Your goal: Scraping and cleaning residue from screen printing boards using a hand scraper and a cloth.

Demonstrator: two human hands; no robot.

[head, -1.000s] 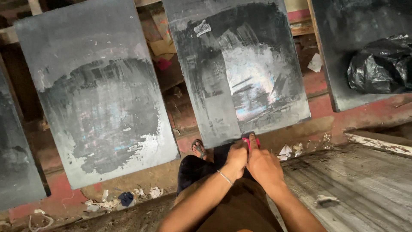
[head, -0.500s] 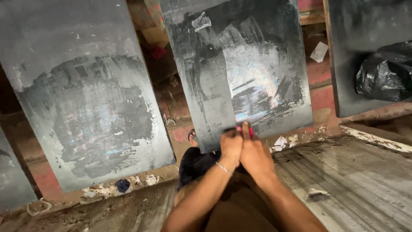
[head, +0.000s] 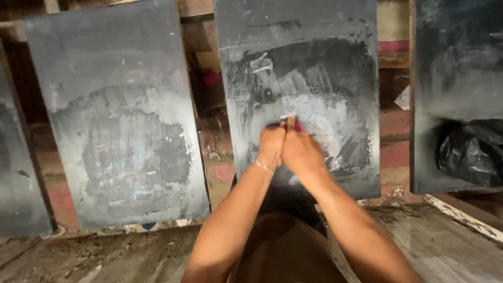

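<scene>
Both my hands are pressed together around a small red tool whose tip shows above my fingers. My left hand, with a thin bracelet at the wrist, and my right hand hold it against the middle grey slab, which leans upright on the wall. The slab's middle is streaked pale and shiny around the tool. Most of the tool is hidden inside my fists.
Another grey slab leans to the left, a third to the right with a black plastic bag before it. A red and pale wall shows between them. Rough wooden boards lie at lower right, debris along the slabs' feet.
My joined hands have moved up the middle slab from its lower edge to its middle. The camera has tilted up and closer, so the slabs look larger.
</scene>
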